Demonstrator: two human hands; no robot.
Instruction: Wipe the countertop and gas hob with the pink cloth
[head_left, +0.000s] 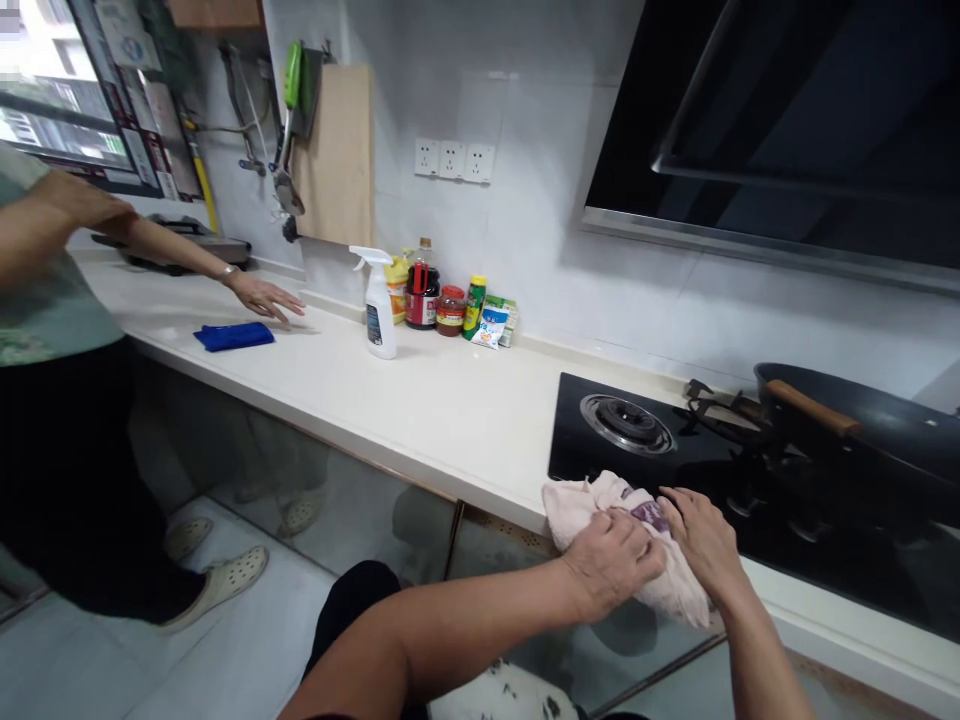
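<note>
My left hand (611,562) and my right hand (701,535) both grip a pinkish-white cloth (581,505) at the front edge of the black gas stove (600,450). The cloth is bunched between the hands and hangs over the counter edge below them. A round burner (628,422) sits just behind the cloth.
A black wok with a wooden handle (862,425) sits on the right burner. A white spray bottle (379,305) and several condiment jars (450,305) stand by the wall. Another person's hand (264,297) rests beside a blue cloth (234,336) on the white counter (420,400).
</note>
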